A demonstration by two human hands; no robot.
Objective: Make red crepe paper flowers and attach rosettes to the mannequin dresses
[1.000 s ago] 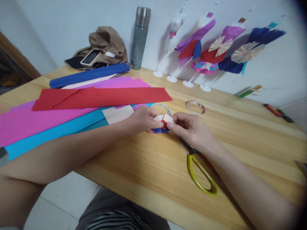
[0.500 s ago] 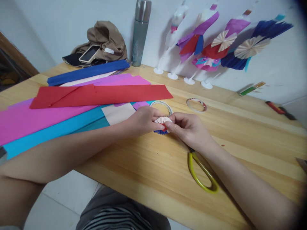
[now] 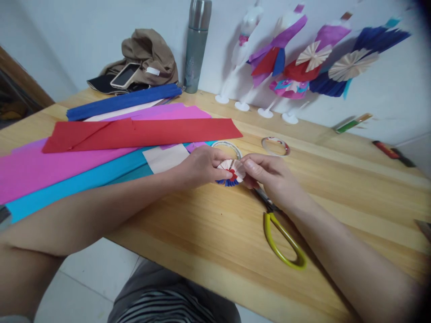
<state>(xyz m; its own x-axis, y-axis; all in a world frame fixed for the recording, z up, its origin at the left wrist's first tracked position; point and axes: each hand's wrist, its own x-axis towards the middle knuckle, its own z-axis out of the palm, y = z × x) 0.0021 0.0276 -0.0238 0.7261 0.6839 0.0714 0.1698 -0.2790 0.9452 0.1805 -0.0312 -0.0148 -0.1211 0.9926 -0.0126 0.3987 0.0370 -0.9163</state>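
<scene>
A small pleated paper rosette (image 3: 238,168), cream above and blue below with a red centre, is pinched in my left hand (image 3: 202,167). The left thumb lies across its front by the red centre. At the rosette's right edge is my right hand (image 3: 274,177), its thumb and fingers closed on the rim; the exact grip is partly hidden. Scissors with yellow handles (image 3: 284,240) lie on the table below my right hand, which covers part of them. Just behind the rosette is a roll of tape (image 3: 232,145).
Sheets of red paper (image 3: 151,133), pink paper (image 3: 33,168) and blue paper (image 3: 124,101) spread over the left side. A second tape ring (image 3: 286,148) lies right of centre. At the back stand a thermos (image 3: 196,58) and several mannequins in paper dresses (image 3: 298,67). A red-and-black cutter (image 3: 387,150) is far right.
My right thumb has shifted from the rosette's front to its right edge, uncovering the red centre and more cream pleats. My left hand keeps hold, nearly still.
</scene>
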